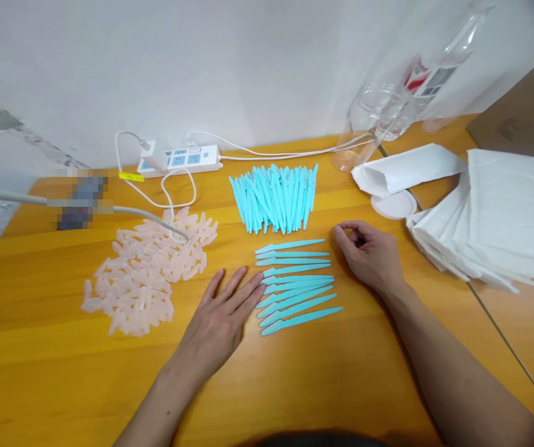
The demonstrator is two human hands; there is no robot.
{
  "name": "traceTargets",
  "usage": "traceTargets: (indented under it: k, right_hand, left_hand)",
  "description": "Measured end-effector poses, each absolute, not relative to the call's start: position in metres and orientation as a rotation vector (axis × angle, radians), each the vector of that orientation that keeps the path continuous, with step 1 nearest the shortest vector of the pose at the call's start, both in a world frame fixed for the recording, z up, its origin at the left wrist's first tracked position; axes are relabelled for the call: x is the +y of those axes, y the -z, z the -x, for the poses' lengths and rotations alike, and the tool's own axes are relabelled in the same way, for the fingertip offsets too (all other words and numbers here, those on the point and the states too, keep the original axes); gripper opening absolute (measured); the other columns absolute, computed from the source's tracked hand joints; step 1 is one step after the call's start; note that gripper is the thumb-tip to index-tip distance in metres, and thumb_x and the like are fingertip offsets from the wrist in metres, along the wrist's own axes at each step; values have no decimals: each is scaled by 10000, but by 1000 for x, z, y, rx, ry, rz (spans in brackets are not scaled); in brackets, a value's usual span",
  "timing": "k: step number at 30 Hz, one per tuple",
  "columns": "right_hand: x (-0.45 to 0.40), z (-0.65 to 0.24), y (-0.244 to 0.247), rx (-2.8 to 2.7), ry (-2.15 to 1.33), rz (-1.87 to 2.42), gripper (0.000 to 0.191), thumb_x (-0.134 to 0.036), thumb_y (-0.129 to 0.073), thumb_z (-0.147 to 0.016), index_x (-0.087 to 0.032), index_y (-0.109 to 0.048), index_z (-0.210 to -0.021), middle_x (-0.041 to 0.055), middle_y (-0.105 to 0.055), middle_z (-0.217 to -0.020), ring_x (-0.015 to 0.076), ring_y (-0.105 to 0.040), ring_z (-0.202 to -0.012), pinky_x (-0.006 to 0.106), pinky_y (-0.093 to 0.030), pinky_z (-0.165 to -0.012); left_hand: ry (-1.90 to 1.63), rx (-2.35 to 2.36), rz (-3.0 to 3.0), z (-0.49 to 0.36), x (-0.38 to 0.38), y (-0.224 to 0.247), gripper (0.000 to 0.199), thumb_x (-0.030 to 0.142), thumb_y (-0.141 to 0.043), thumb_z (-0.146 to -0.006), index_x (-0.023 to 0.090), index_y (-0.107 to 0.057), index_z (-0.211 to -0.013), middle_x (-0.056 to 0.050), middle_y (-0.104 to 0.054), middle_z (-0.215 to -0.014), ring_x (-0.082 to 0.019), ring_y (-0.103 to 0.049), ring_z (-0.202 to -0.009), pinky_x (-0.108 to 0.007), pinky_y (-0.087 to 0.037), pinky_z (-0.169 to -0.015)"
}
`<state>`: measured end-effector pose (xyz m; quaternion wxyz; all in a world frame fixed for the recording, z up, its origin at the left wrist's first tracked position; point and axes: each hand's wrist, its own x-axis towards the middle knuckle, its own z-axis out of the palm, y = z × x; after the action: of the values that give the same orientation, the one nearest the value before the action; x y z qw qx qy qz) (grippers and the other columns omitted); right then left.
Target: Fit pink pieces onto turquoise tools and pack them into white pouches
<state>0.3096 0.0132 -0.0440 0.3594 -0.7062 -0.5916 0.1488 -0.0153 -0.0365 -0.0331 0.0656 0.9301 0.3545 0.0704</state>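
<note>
A row of turquoise eyebrow razors [297, 288] lies on the wooden table, the sticks side by side and roughly crosswise to me. My left hand [220, 316] rests flat with fingers spread, its fingertips touching the left ends of the middle razors. To the right of the row, my right hand [372, 251] lies on the table with its fingers curled in and the thumb near the forefinger; nothing shows in it. Behind the row is a dense pile of similar turquoise razors [274, 198]. Small translucent pink pieces, like caps [141, 273], are heaped at the left.
A white power strip [197, 160] with cables sits by the wall. White padded envelopes [504, 211] are stacked at right, beside a round white lid [393, 203]. Behind them stand a clear plastic bottle [434, 74], a clear container [355, 143] and a cardboard box [523, 112].
</note>
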Motion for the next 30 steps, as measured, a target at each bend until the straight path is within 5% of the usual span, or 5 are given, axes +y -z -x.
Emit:
traceTargets:
  k: [8,30]
  right_hand:
    - [13,-309,45,-1545,-361,1837,269,-420,-614,-900,-175,-724,-906,-41,-538,-569,104,-467,-475,243,-397,-535]
    - [12,-309,46,-1585,-362,1837,248,-411,-629,-895,-183,-727,-901,-51,-558,-570,87,-480,-463,222,-393,-517]
  left_hand:
    - [-265,1088,-2768,19,-41,35,779,-59,-364,-872,240,-257,-1583,-38,-408,-1579,-262,-233,-1524,-583,-212,-1226]
    - [-184,1118,-2831,-5,8,25,575,16,-415,-926,202,-473,-1468,-22,-446,-1556,-300,-364,-1467,-625,-269,-1192]
